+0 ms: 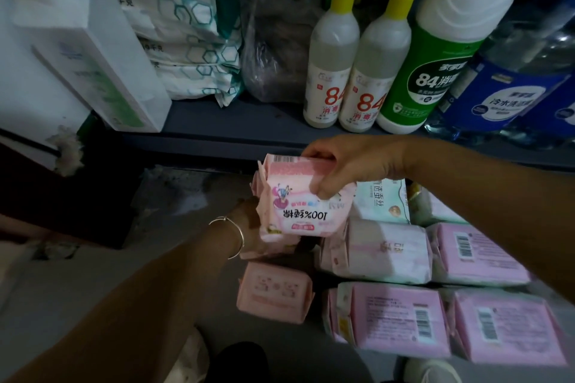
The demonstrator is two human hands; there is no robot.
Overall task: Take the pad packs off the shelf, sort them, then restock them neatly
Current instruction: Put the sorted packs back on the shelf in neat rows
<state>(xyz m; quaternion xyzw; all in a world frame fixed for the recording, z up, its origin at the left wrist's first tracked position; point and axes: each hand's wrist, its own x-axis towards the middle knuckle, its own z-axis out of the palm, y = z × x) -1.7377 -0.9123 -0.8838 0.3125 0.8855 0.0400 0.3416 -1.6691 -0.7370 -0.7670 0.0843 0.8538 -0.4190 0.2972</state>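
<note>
Right hand (351, 165) grips a pink pad pack (306, 207); left hand (249, 221) seemingly supports it from behind

The right hand (351, 162) reaches in from the right, fingers (323, 191) curled downward in a grip. The left hand (249, 218), mostly hidden, extends forward, wrist straight.

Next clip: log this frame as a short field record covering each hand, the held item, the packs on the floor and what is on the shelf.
right hand: grips the top of a pink pad pack, held above the floor
left hand: at the pack's left side, mostly hidden behind it; grip unclear; bracelet on the wrist
floor packs: pink and lilac packs laid in rows, one small pink pack apart on the left
shelf: two yellow-capped bottles, a green-labelled bottle, stacked white packages
</note>
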